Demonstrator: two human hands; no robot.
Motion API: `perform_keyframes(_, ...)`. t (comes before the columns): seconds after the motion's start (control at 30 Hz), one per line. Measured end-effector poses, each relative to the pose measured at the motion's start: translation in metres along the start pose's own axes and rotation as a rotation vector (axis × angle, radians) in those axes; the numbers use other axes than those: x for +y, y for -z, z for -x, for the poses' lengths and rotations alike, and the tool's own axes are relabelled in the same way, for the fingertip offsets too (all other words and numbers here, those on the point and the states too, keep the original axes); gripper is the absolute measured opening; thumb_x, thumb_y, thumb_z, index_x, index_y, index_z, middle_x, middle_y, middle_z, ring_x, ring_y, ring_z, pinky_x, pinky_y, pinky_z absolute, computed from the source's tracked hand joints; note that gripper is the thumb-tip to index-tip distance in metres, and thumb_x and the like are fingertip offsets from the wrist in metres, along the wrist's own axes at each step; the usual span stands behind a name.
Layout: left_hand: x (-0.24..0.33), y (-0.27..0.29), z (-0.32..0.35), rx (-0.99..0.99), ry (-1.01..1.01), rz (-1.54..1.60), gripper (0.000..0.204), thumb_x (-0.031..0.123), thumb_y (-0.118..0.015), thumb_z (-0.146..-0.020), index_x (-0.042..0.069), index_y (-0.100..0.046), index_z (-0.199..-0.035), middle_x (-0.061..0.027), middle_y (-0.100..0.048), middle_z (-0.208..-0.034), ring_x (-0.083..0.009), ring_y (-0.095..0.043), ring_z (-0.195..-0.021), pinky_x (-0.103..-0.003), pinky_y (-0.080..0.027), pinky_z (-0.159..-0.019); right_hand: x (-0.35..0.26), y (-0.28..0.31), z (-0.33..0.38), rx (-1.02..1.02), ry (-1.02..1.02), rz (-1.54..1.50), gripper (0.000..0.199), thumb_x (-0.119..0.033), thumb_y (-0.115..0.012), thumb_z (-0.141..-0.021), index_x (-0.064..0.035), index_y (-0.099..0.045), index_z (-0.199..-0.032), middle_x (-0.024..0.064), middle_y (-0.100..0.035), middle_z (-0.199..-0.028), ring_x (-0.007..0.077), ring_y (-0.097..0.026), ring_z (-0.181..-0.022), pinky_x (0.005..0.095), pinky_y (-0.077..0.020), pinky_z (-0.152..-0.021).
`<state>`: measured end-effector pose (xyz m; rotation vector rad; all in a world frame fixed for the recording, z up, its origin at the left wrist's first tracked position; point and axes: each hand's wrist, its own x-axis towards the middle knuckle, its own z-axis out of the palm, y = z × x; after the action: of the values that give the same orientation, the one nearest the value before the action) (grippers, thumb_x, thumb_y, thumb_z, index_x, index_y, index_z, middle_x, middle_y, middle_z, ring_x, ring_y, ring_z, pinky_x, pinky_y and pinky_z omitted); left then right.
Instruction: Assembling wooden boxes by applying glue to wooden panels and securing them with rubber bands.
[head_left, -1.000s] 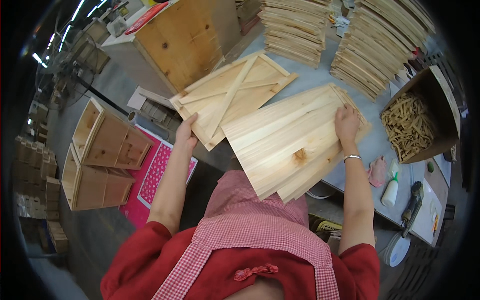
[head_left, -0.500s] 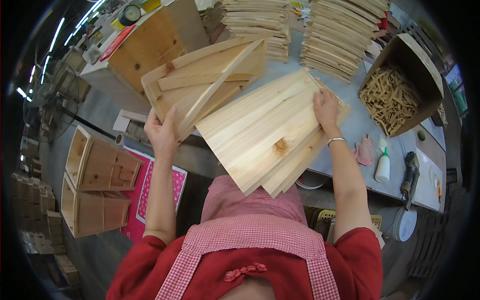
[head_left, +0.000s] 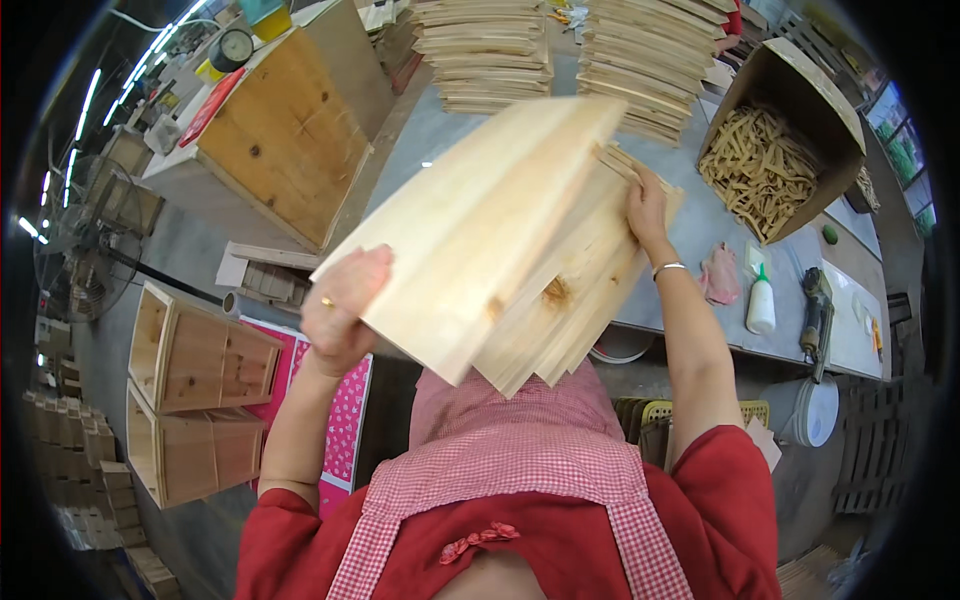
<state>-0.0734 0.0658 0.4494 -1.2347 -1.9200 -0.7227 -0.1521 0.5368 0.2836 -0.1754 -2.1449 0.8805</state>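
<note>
A tapered pale wooden panel (head_left: 480,220), slightly blurred, is gripped by its lower left edge in my left hand (head_left: 348,300), the back of which faces up, a ring on one finger. Its smooth face is toward me, and it partly covers a fanned stack of similar wooden panels (head_left: 590,290). My right hand (head_left: 648,205) is closed round the far right edge of that stack. Its fingertips are partly hidden behind the wood. The stack's near ends stick out past the table edge, above my apron.
Tall piles of panels (head_left: 650,70) stand at the table's far side. Right of my arm are a box of wooden strips (head_left: 765,165), a pink cloth (head_left: 718,275), a glue bottle (head_left: 761,305) and a black power tool (head_left: 815,315). Two wooden tubs (head_left: 205,345) sit at left.
My left hand has turned over the panel it holds: its strip-edged inner side showed before, its flat face shows now. The panel has swung right, over the stack. My right hand still grips the stack.
</note>
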Motion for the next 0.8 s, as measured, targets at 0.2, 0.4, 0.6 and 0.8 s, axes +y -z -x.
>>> perform_keyframes(0.2, -0.005, -0.029, 0.038, -0.413, -0.256, 0.037, 0.033, 0.007, -0.059, -0.084, 0.003, -0.065, -0.116, -0.0147, -0.067, -0.121, -0.0314, -0.064, -0.116, -0.049, -0.048, -0.102, 0.007, 0.039, 0.011, 0.13, -0.164, 0.09, 0.03, -0.012, -0.05, -0.091, 0.003, -0.063, -0.114, 0.0226, -0.064, -0.115, 0.0392, -0.059, -0.11, 0.0442, -0.0452, -0.098)
perform_keyframes(0.4, -0.007, -0.022, 0.078, -0.722, -0.062, -0.13, 0.039, 0.007, -0.062, -0.082, 0.004, -0.062, -0.121, -0.0109, -0.057, -0.136, -0.0335, -0.052, -0.131, -0.049, -0.04, -0.109, -0.036, 0.025, -0.005, -0.08, 0.136, 0.202, 0.033, -0.016, -0.053, -0.09, 0.0038, -0.062, -0.114, 0.0236, -0.063, -0.116, 0.0397, -0.059, -0.109, 0.0452, -0.047, -0.097)
perform_keyframes(0.6, 0.056, -0.029, 0.13, -0.048, 1.29, 0.342, 0.046, 0.004, -0.067, -0.089, 0.004, -0.053, -0.133, -0.0128, -0.058, -0.129, -0.0289, -0.058, -0.118, -0.046, -0.047, -0.101, -0.068, -0.023, -0.023, -0.412, 0.114, 0.271, 0.033, -0.023, -0.059, -0.088, 0.0022, -0.063, -0.109, 0.0247, -0.062, -0.115, 0.0392, -0.059, -0.108, 0.0462, -0.0477, -0.095)
perform_keyframes(0.8, 0.064, -0.067, 0.113, 0.259, 1.854, 1.252, 0.04, 0.014, -0.064, -0.097, -0.003, -0.049, -0.13, -0.0147, -0.06, -0.124, -0.0281, -0.061, -0.111, -0.046, -0.054, -0.095, -0.071, -0.035, -0.019, -0.352, 0.05, 0.407, 0.035, -0.027, -0.065, -0.085, -0.0001, -0.064, -0.108, 0.0223, -0.062, -0.115, 0.0369, -0.058, -0.11, 0.0463, -0.0479, -0.095)
